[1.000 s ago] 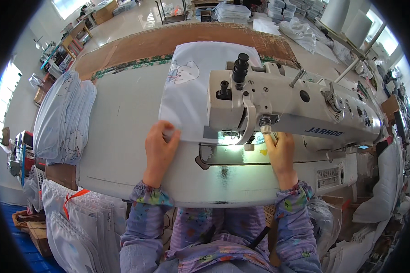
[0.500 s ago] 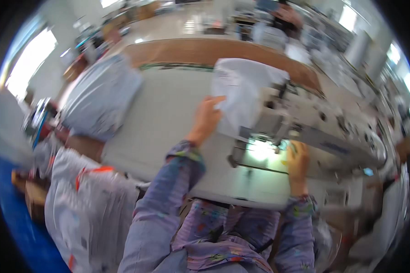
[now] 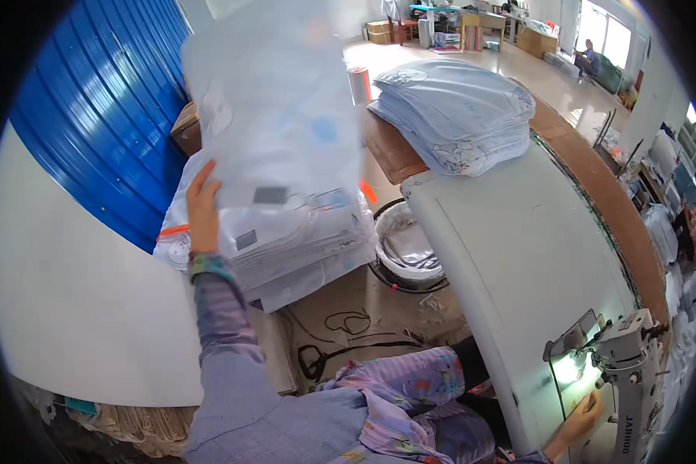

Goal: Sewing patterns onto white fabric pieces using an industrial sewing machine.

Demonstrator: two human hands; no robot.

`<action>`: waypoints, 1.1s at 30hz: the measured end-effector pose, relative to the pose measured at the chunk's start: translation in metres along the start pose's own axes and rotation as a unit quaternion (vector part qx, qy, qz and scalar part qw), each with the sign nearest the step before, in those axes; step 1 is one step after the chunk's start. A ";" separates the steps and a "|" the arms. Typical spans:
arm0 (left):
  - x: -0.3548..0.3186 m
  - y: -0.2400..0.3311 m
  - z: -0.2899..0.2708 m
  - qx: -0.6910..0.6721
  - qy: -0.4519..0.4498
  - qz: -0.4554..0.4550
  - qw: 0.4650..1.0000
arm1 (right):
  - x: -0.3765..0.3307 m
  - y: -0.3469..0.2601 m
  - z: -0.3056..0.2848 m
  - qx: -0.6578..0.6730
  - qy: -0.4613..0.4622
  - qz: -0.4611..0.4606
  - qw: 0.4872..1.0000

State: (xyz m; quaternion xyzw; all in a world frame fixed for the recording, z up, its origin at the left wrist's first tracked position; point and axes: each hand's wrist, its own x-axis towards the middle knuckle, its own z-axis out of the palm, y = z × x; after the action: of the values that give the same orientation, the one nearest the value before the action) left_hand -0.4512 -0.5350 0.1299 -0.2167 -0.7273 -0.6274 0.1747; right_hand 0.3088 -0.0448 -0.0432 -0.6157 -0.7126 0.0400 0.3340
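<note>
My left hand (image 3: 203, 209) is raised at the left, its fingers stretched out and apart beside the edge of a white printed fabric piece (image 3: 286, 147). That piece is blurred and hangs in the air above a stack of similar white pieces (image 3: 309, 243). I see no firm grip on it. At the lower right, my right hand (image 3: 582, 415) rests by the lit needle area of a sewing machine (image 3: 630, 371). Its fingers are bent together; anything between them is too small to make out.
A pile of white pieces (image 3: 456, 116) lies at the far end of the white sewing table (image 3: 518, 232). Below it stands a lined bin (image 3: 406, 243). Black scissors (image 3: 317, 363) lie low by my leg. A blue corrugated wall (image 3: 100, 116) rises at the left; a person (image 3: 588, 59) sits far back.
My view has turned to the left. My left hand has gone from the white piece on the sewing table to the stack at the left. My right hand stays by the machine.
</note>
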 end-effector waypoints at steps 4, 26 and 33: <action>-0.026 -0.065 -0.075 -0.025 0.058 -0.181 0.982 | 0.003 0.014 -0.007 -0.012 0.003 -0.009 1.000; -0.018 0.079 0.343 0.167 -0.222 0.316 0.907 | -0.079 -0.073 -0.022 0.179 0.076 0.108 0.975; 0.157 -0.067 0.546 0.420 -0.236 0.719 0.501 | -0.199 -0.133 -0.068 0.229 0.042 0.166 0.958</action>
State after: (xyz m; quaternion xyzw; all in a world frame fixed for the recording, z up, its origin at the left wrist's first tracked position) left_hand -0.6103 0.0114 0.0734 -0.7062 -0.5131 0.1675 0.4583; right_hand 0.2351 -0.2810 -0.0133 -0.6337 -0.5574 0.2311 0.4841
